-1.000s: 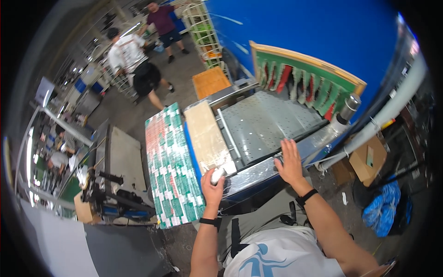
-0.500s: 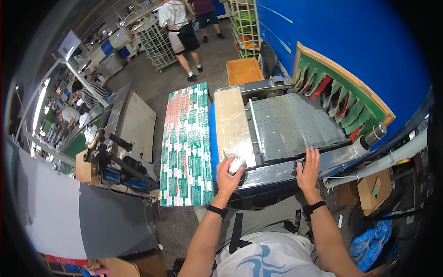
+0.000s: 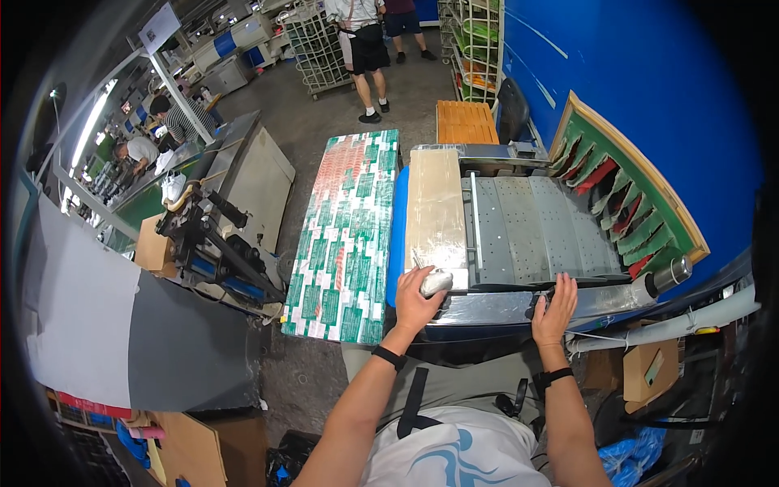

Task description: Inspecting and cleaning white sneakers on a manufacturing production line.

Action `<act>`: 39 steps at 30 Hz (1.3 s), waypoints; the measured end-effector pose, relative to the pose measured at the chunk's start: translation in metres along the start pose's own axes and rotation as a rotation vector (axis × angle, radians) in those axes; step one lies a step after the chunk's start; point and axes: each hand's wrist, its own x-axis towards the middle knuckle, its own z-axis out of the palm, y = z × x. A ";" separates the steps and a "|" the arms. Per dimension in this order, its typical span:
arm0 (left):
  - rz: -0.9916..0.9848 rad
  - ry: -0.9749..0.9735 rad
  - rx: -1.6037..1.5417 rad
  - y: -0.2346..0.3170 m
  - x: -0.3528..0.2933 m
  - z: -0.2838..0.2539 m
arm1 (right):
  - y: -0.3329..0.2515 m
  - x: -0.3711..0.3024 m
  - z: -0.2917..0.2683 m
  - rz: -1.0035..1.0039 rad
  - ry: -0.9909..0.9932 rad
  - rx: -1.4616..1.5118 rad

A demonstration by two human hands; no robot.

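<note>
My left hand (image 3: pixel 417 302) is curled round a silvery, rounded object (image 3: pixel 436 282) at the near left corner of a machine with a grey slatted conveyor (image 3: pixel 535 227). What the object is, I cannot make out. My right hand (image 3: pixel 555 312) has its fingers stretched out and rests at the machine's shiny metal near edge (image 3: pixel 487 308), beside a small dark part. Left of the conveyor lies a tan strip (image 3: pixel 436 203) under clear film. Torn green and red flaps (image 3: pixel 621 199) hang at the conveyor's far right opening.
A long panel (image 3: pixel 345 243) covered in green and white labels stands left of the machine. Farther left is a black mechanical device (image 3: pixel 215 252). An orange slatted piece (image 3: pixel 466 122) and a wheeled rack (image 3: pixel 479 49) stand beyond. A person (image 3: pixel 361 49) stands in the background.
My view has swung left, so the machine and the panel sit farther right in the picture. Both hands keep their places on the machine.
</note>
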 end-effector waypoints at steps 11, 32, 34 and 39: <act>-0.001 0.004 -0.010 0.001 0.000 -0.002 | -0.002 0.001 -0.001 -0.017 0.008 0.005; 0.077 0.009 -0.023 -0.006 -0.001 0.010 | 0.006 -0.001 -0.007 -0.005 0.037 0.031; 0.030 0.023 -0.050 -0.022 -0.005 0.006 | -0.008 0.007 -0.010 0.005 -0.018 0.107; -0.009 -0.048 -0.044 -0.021 -0.001 0.001 | -0.007 0.003 -0.003 0.073 -0.007 0.018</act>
